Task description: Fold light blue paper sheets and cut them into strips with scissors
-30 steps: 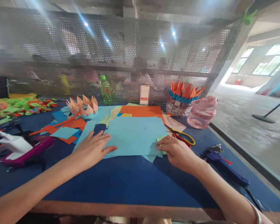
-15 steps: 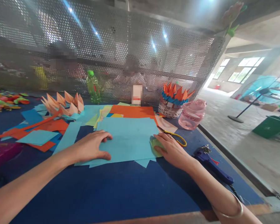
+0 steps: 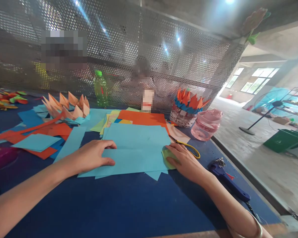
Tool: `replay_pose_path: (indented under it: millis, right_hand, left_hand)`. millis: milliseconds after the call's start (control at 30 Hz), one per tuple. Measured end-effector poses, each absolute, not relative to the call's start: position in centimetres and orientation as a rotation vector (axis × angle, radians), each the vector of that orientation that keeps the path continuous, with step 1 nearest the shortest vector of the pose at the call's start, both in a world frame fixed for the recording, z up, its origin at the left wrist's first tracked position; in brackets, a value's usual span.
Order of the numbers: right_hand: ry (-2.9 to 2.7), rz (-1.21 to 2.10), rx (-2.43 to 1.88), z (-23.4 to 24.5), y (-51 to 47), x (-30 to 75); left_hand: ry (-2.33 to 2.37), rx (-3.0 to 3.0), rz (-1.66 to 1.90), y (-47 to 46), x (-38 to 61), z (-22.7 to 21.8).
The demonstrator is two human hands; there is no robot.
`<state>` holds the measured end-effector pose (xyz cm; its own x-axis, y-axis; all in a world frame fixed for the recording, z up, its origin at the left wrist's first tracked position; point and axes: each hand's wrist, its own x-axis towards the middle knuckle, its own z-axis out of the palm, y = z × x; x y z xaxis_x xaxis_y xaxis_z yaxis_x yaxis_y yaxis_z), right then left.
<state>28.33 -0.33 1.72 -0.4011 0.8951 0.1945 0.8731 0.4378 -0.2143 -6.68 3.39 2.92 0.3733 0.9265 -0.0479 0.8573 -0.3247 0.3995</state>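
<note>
A stack of light blue paper sheets lies in front of me, with a faint straight edge or crease across the top sheet. At its left side rests my left hand, thumb and fingers apart, touching the paper and gripping nothing. My right hand is at the stack's right edge, its fingers and thumb closed over a small yellow-green piece of paper. Part of that piece is hidden under the hand. Just beyond the right fingers lie scissors with yellow handles. Orange paper sits behind the blue stack.
A purple-blue glue gun lies at right. Behind stand a pink bottle, a pot with orange folded-paper points and a green-capped bottle. At left are a peach folded-paper ring and paper scraps. A perforated metal screen rises behind.
The view has shifted slightly. A straight line now shows across the blue sheet beside my left hand, whose thumb and fingers have drawn a little left. My right hand keeps the yellow-green paper.
</note>
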Motion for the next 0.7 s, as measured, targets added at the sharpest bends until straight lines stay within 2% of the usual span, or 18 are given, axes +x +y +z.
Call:
replay_pose_path:
  millis: [367,700]
  right_hand:
    - [-2.414,0.094,-1.528,1.3,-0.3,28.4]
    - [-2.412,0.069,-1.499,1.2,-0.3,28.4]
  left_hand:
    - [1.685,2.354,0.181,4.1,-7.8,3.6]
    - [1.756,2.211,0.250,3.8,-7.8,4.5]
